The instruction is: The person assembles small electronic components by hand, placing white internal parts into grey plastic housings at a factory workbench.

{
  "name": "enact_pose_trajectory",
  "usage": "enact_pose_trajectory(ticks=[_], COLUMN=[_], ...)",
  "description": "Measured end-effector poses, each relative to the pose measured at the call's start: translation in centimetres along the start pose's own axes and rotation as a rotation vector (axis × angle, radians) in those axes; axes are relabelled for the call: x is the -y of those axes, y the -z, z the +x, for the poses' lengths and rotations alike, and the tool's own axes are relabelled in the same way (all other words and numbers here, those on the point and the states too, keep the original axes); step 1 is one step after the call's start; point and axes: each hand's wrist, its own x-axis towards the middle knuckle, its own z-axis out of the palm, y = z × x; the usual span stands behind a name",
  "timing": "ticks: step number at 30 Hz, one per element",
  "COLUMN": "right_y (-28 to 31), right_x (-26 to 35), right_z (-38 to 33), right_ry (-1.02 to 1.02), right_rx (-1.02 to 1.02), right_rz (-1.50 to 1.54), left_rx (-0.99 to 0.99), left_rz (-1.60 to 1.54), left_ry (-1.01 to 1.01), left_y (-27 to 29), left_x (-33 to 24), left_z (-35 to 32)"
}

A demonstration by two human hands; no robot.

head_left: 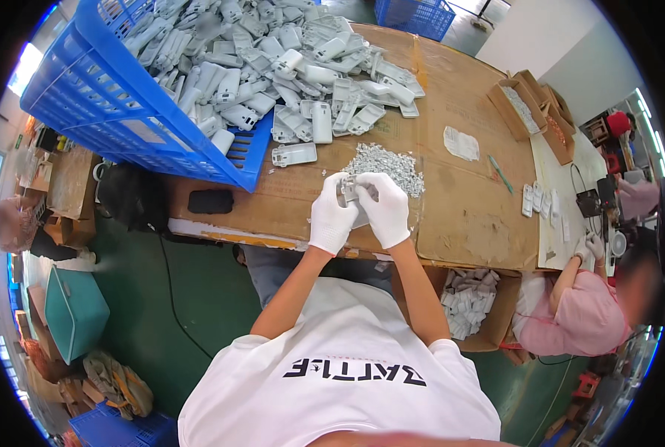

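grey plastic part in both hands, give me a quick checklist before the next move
1. Grey plastic part held by both hands: ok, left hand and right hand both grip it.
2. Gloves on: ok, both white.
3. Pile of small grey pieces close by: ok, just beyond the hands.
4. Blue crate stocked with housings: ok, tipped and spilling.
5. Part's alignment under the fingers: cannot tell, hidden.
6. Cardboard box of finished parts within reach: ok, below the table edge.

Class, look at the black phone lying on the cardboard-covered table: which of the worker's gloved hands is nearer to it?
Left. The left hand is just right of the black phone; the right hand lies farther right, beyond the left.
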Motion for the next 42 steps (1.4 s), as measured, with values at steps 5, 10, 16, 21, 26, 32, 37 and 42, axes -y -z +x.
enact_pose_trajectory(ticks=[5, 10, 16, 21, 26, 32, 37, 42], right_y=[0.1, -0.5, 0.7, 0.8, 0.2, 0.3, 1.1, 1.2], right_x=[-0.6, 0.1, 1.6, 1.4, 1.0, 1.4, 2.6, 2.5], right_z=[-0.4, -0.5, 1.0, 0.0, -1.2, -1.6, -1.9, -2.1], right_ry=[0.194, 0.264, -0.058, -0.295, -0.099, -0.041, -0.060, -0.081], right_rx=[-0.017, -0.038, -0.115, 0.197, 0.038, 0.030, 0.020, -0.037], right_rz=[-0.202, -0.390, -0.182, 0.047, -0.034, -0.111, -0.096, -0.086], left_rx=[-0.032, -0.124, -0.034, -0.147, -0.057, -0.060, -0.061, -0.069], left_rz=[0.073, 0.086, 0.005, -0.112, -0.069, -0.056, -0.015, -0.036], left_ry=[-0.097, -0.134, -0.174, -0.270, -0.150, -0.184, -0.205, -0.224], left_y=[-0.8, -0.8, 0.1, -0.7, 0.2, 0.7, 1.0, 0.5], left_x=[-0.2, -0.5, -1.0, -1.1, -1.3, -2.1, -3.1, -3.0], left_z=[-0.4, -1.0, -0.8, -1.0, -1.0, -1.2, -1.7, -1.8])
